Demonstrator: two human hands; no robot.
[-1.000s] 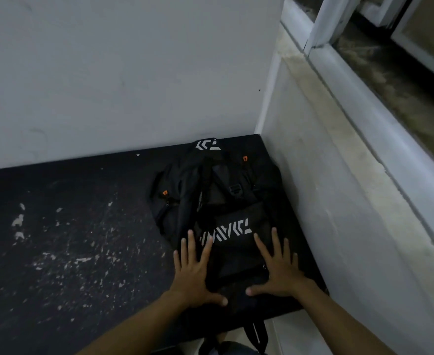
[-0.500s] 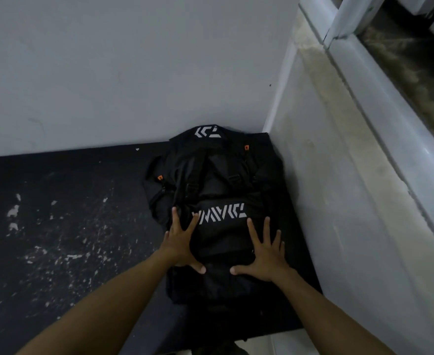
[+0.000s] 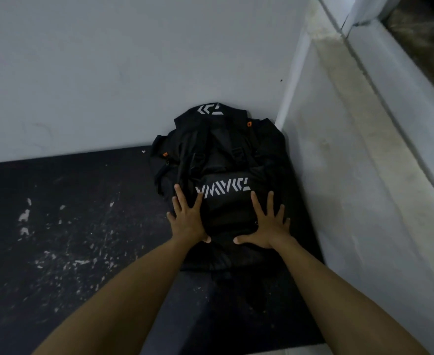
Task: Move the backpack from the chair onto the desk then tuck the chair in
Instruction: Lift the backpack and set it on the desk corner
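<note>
A black backpack with white lettering and small orange tabs lies on the dark desk, in the far right corner where two walls meet. Its top leans against the back wall. My left hand lies flat on the backpack's lower left part, fingers spread. My right hand lies flat on its lower right part, fingers also spread. Neither hand grips anything. The chair is out of view.
The desk top is scuffed with white flecks on its left half. A white back wall and a white side wall box in the corner. A window ledge runs along the upper right.
The backpack has slid away from the desk's front edge into the corner, and its top now rests against the back wall. Both flat hands went forward with it.
</note>
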